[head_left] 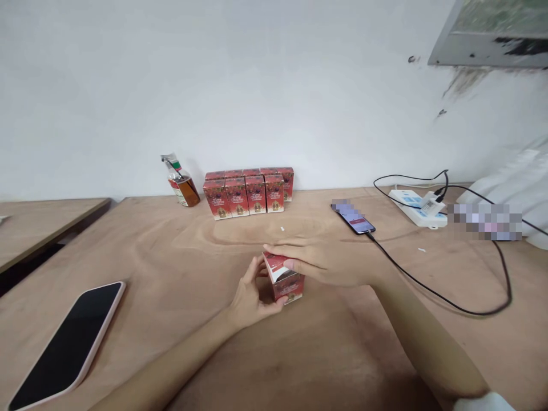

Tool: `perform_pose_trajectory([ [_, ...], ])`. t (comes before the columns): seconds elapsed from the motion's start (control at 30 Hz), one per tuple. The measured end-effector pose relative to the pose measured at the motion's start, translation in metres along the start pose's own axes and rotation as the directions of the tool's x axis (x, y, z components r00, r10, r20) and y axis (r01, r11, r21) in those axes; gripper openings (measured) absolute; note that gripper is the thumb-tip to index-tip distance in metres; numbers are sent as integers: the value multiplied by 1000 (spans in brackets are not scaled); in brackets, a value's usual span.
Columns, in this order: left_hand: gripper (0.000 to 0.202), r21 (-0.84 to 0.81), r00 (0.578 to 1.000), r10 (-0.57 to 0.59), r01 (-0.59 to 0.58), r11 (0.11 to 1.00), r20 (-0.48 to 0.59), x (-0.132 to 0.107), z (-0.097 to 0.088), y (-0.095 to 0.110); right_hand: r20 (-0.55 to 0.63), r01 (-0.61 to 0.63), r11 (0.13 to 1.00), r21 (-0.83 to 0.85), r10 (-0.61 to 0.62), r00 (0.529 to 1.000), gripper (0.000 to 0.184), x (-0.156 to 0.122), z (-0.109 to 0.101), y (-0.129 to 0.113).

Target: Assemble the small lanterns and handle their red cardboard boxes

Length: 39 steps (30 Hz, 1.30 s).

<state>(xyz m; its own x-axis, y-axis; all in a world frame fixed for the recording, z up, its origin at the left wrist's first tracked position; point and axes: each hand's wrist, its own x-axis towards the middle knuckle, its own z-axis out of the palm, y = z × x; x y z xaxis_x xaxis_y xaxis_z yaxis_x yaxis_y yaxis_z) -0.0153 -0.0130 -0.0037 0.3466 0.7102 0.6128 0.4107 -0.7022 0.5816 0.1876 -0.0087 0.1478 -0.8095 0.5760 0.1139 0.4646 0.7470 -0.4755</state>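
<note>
- Plywood desk (171, 251) fills the lower view, pale brown with swirling grain, and runs back to a white wall (257, 85).
- Both forearms reach in from the bottom edge and meet at the middle of the desk.
- Large phone in a pink case (68, 342) lies face up at the near left, its screen dark, well apart from the hands.
- Right hand (329, 262) is spread flat with its fingers stretched leftward, the fingertips resting on the top of the small red carton (287, 285).
- Left hand (252, 297) is closed around the carton's left side, thumb low at the front and fingers curled behind.
- Red cartons in a row (248, 191) stand against the wall, two deep.
- White power strip (417, 206) lies at the far right, with a black cable (428, 288) looping to a second phone (354, 218) whose screen is lit.
- Bottle of brown liquid (182, 184) leans just left of the row.
- Small red carton sits at the desk's centre between the hands: patterned red print, a gold emblem low on the front, and a raised top flap showing its white inside. Its long axis is near upright, slightly tilted, with the open end pointing up.
</note>
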Motion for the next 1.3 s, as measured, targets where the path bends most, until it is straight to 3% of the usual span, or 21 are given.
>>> perform_pose_trajectory([
  [0.13, 100, -162, 1000, 19, -21, 987, -14, 4, 1, 3, 23, 10, 999, -53, -9, 1000, 41, 5, 0, 3],
  [0.27, 98, -157, 998, -45, 53, 986, 52, 4, -2, 4, 6, 24, 999, -44, -24, 1000, 40, 9, 1, 8],
  [0.37, 98, -153, 997, -68, 73, 986, 40, 4, -2, 4, -12, 14, 999, -33, -15, 1000, 39, 11, 2, 11],
  [0.6, 97, -211, 991, -88, 107, 972, 97, 4, -3, 5, 50, -80, 997, -5, 80, 996, 43, 7, 0, 8],
  [0.7, 96, -230, 983, -112, 144, 963, 147, 3, -4, 6, 99, -152, 988, -29, 154, 983, 58, 2, 3, 7],
  [0.83, 95, -76, 979, -132, 145, 986, 155, 5, -7, 6, 83, -202, 975, -95, 210, 974, 85, 4, 15, 6],
  [0.93, 84, 77, 979, -153, 144, 987, 135, 7, -7, 4, -6, -235, 958, -162, 237, 971, 84, 13, 25, 7],
  [1.07, 73, 66, 979, -135, 126, 990, 152, 5, -7, -4, -73, -171, 973, -155, 162, 984, 79, 19, 23, 16],
  [1.13, 67, 16, 985, -124, 123, 992, 120, 3, -9, -12, -135, -178, 970, -164, 157, 978, 76, 16, 14, 23],
  [1.2, 61, -18, 988, -154, 154, 988, 22, 5, -12, -23, -258, -251, 950, -187, 199, 945, 71, 11, 1, 35],
  [1.27, 56, -3, 966, -206, 208, 978, -156, 13, -20, -38, -397, -347, 923, -166, 259, 880, 68, 9, -12, 53],
  [1.3, 55, 26, 936, -224, 240, 970, -273, 19, -26, -48, -464, -392, 909, -144, 288, 838, 68, 11, -17, 65],
])
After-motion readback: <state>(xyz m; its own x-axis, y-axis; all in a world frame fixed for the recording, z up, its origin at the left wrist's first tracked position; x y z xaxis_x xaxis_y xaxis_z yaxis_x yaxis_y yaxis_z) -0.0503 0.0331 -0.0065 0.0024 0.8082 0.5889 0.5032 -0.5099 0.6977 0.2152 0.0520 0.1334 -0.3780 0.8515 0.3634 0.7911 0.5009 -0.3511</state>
